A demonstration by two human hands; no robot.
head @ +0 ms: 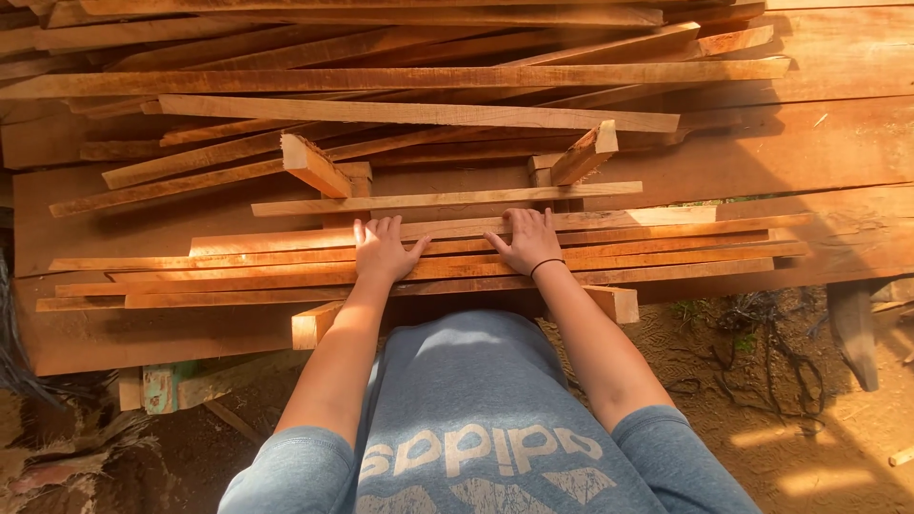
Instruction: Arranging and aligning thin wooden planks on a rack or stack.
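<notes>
Both of my hands lie flat, palms down, on a row of long thin wooden slats (pixel 666 257) laid side by side in front of me. My left hand (pixel 381 249) rests with fingers spread on the slats left of centre. My right hand (pixel 528 240), with a black band on its wrist, presses the same slats a little to the right. Neither hand holds anything. The slats rest on two short wooden cross blocks, one on the left (pixel 314 326) and one on the right (pixel 614 303).
Behind the slats lies a large loose heap of planks and strips (pixel 419 112) over wide boards (pixel 819 152). Two short blocks (pixel 583 152) stick up from it. Sandy ground with dark twigs (pixel 762 362) lies at the right, rubble at the lower left.
</notes>
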